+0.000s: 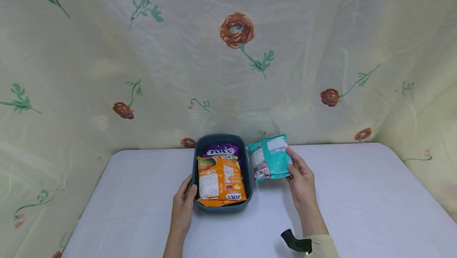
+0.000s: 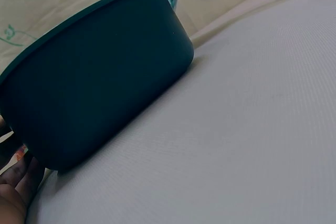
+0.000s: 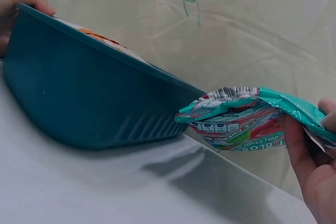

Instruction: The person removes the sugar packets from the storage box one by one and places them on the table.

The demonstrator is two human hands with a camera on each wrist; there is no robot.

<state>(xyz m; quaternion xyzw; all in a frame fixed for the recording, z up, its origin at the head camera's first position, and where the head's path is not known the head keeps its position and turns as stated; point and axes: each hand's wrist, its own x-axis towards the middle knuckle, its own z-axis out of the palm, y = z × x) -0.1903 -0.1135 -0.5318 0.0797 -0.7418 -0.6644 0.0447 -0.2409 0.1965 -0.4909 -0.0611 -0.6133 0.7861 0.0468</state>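
A dark blue plastic bin (image 1: 248, 194) stands at the back of the table, holding an orange candy bag (image 1: 228, 176) on top of a purple candy bag (image 1: 225, 147). My left hand (image 1: 183, 206) grips the bin's near left side, thumb at the rim and fingers along the outer wall. To the right of the bin, my right hand (image 1: 302, 182) pinches a teal candy bag (image 1: 276, 163) by its right side, thumb above and fingers beneath. In the right wrist view the teal bag (image 3: 247, 124) is held above the tabletop, its left end by the bin's wall.
The white-covered table (image 1: 357, 194) extends to both sides of the bin. Right behind its back edge hangs a flowered curtain (image 1: 285, 103). A black strap piece (image 1: 296, 243) sticks out beside my right sleeve.
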